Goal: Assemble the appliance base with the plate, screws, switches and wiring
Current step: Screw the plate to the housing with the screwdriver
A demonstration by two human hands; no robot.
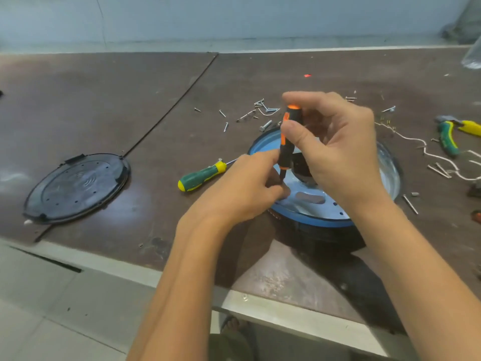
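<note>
The blue-rimmed appliance base (325, 221) is parked on the desk (130, 100), right of centre. An orange screwdriver (287, 144) is held upright over it, the handle pinched by the right hand (341, 155) and the tip end by the left hand (242, 190). A green screwdriver (201, 175) is left lying just to the left, loose screws (260, 110) are scattered on the far side, and a black plate (75, 188) is sat well off left.

- Plain pale blue-grey wall (234, 16) behind, evenly lit.
- Dark brown table (78, 100), scuffed and stained, built of two boards.
- Thin dark seam (170, 105) between boards, slanted toward near left.
- Pale metal rim (104, 264) along near edge.
- Light grey tiled floor (39, 321) below, lower left.
- Soft glare spread over tabletop.
</note>
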